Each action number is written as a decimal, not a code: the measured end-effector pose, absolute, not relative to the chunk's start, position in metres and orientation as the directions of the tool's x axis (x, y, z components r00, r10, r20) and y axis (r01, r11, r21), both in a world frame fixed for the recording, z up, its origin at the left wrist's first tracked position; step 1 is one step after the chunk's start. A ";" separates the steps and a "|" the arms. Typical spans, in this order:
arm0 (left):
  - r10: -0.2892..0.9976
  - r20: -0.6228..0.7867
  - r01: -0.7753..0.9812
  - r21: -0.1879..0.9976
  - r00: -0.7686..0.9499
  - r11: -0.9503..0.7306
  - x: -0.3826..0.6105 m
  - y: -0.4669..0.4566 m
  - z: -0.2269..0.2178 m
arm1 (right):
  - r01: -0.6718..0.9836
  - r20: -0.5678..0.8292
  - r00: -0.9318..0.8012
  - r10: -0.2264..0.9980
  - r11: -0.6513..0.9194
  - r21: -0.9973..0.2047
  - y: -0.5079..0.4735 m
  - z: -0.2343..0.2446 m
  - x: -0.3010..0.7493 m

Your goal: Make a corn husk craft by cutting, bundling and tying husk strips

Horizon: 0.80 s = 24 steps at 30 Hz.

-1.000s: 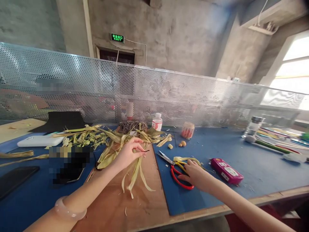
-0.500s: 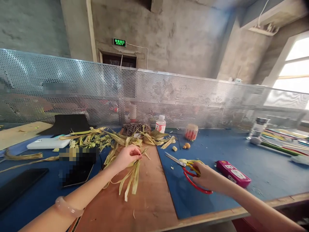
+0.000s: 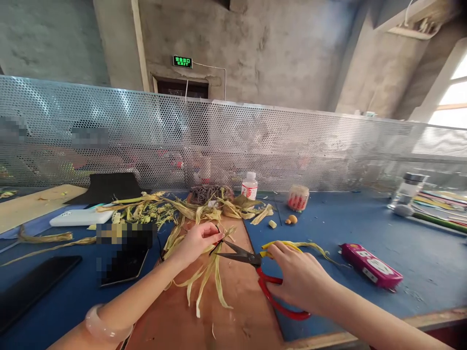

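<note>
My left hand [image 3: 197,241] pinches a bundle of dried yellow husk strips [image 3: 207,277] over a brown board [image 3: 233,311]; a thin dark wire shows at its fingertips. Closed round the red handles, my right hand [image 3: 297,279] holds a pair of scissors [image 3: 255,265]. Their dark blades are open and point left, the tips right beside my left fingertips and the bundle. A yellow-green strip [image 3: 310,246] lies just behind my right hand.
More husks [image 3: 153,209] are piled at the back of the blue table [image 3: 401,243]. A pink box [image 3: 372,266], a small white bottle [image 3: 250,185], a red-capped jar [image 3: 298,198], a phone [image 3: 126,265] and a perforated metal screen [image 3: 233,141] surround the work spot.
My right hand picked up the red scissors from the table and carried them left, so the blades now reach the husk bundle. My left hand kept its pinch on the bundle.
</note>
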<state>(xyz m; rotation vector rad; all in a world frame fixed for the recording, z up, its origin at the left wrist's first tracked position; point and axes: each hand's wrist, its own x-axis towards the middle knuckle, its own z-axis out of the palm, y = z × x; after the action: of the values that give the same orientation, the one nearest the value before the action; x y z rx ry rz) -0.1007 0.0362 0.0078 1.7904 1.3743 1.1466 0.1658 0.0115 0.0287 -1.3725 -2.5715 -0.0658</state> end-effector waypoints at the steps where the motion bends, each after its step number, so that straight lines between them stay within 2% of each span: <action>1: 0.959 0.269 0.431 0.858 0.088 -0.280 -0.100 0.036 0.008 | 0.823 0.213 -0.539 0.815 0.564 -0.075 0.013 0.029 0.164; 7: 0.975 0.214 0.331 0.918 0.056 -0.220 -0.098 0.033 0.011 | 0.824 0.209 -0.533 0.820 0.559 -0.093 0.017 0.034 0.159; 19: 0.967 0.146 0.163 0.970 0.207 -0.181 -0.104 0.037 0.005 | 0.800 0.183 -0.584 0.791 0.599 -0.038 0.032 0.041 0.149; 24: 0.975 0.107 0.148 0.979 0.194 -0.137 -0.103 0.033 0.004 | 0.781 0.162 -0.609 0.777 0.622 -0.047 0.034 0.049 0.146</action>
<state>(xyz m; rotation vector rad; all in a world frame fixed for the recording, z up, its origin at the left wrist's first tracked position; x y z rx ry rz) -0.1027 0.0331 0.0035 1.5014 1.1220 1.0765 0.1456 0.0343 0.0493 -1.2966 -2.6771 -0.0419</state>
